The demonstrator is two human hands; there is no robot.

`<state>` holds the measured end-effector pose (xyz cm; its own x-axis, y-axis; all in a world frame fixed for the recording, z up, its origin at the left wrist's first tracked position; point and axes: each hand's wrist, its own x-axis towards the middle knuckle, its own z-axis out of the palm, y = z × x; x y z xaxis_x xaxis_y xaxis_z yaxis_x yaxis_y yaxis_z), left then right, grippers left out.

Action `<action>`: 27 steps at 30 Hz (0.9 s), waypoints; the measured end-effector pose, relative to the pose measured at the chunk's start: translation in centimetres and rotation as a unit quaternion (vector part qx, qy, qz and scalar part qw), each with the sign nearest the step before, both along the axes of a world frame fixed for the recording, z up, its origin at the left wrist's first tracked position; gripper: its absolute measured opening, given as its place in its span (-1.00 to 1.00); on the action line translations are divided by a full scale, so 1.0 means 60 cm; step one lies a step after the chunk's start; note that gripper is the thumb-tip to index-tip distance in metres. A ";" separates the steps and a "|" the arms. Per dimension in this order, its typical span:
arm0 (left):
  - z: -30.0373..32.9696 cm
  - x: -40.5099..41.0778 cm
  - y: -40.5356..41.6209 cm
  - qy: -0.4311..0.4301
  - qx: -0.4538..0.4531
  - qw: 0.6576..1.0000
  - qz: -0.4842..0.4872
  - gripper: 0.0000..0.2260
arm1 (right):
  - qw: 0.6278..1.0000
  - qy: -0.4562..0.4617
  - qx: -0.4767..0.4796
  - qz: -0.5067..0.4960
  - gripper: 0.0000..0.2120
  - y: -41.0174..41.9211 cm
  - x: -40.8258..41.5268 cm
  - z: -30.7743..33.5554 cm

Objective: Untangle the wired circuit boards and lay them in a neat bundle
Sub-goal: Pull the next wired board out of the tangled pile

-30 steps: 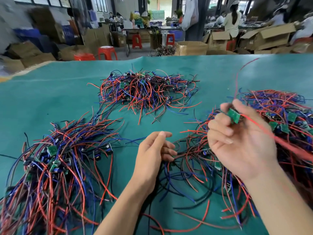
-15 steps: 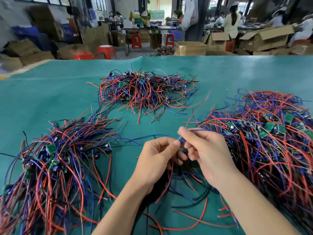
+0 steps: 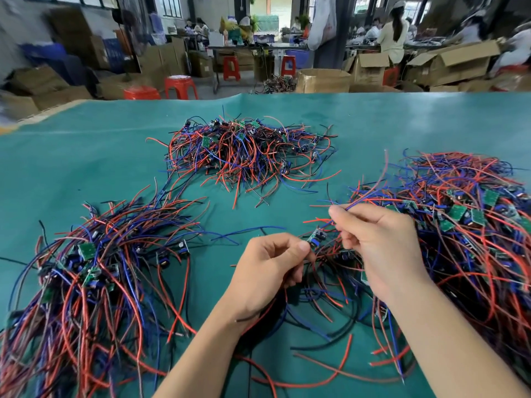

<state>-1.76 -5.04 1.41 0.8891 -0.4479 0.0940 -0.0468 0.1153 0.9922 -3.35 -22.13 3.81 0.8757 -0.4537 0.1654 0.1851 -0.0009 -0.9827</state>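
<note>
A board (image 3: 317, 237) sits pinched in the left hand's (image 3: 268, 272) fingers above the green worktop (image 3: 86, 168); the right hand (image 3: 382, 248) pinches its blue wire (image 3: 362, 198) (piles lie all around).

A small circuit board (image 3: 316, 238) is sitting at frame centre, trailing red and blue wires (image 3: 365, 196); tangled piles are lying lower left (image 3: 86, 277), top centre (image 3: 247, 153) and right (image 3: 465, 225).

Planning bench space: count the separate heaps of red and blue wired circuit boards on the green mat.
3: one heap at far centre, one near left, one at right. Loose wires under both hands join the right one.
</note>
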 end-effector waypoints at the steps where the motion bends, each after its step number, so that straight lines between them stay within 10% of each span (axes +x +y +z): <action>1: 0.000 0.000 0.000 -0.005 0.005 1.000 -0.001 -0.77 | 0.995 -0.010 -0.096 -0.034 -0.78 -0.006 0.002 -0.002; 4: -0.001 0.002 0.001 -0.014 0.013 1.000 0.000 -0.78 | 0.943 -0.050 -0.308 -0.112 -0.77 -0.011 -0.002 -0.001; 9: -0.007 0.005 0.002 -0.038 0.022 0.999 -0.016 -0.78 | 0.892 -0.092 -0.363 -0.254 -0.72 -0.061 -0.005 0.015; 18: -0.010 0.009 0.002 0.001 0.007 0.999 0.036 -0.77 | 0.947 -0.102 0.080 -0.295 -0.73 -0.122 -0.024 0.052; 25: -0.010 0.010 -0.001 -0.010 -0.018 0.998 0.067 -0.80 | 0.940 -0.059 -0.312 -0.126 -0.68 0.040 -0.016 0.006; 27: -0.007 0.008 -0.003 -0.015 -0.027 0.998 0.058 -0.81 | 0.958 -0.003 -0.284 -0.044 -0.63 0.048 -0.013 -0.011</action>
<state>-1.29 -5.19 1.01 0.9309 -0.3362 0.1427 -0.0927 0.1604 0.9827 -4.11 -19.23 3.12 0.8357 -0.3616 0.4133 0.1660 -0.5511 -0.8178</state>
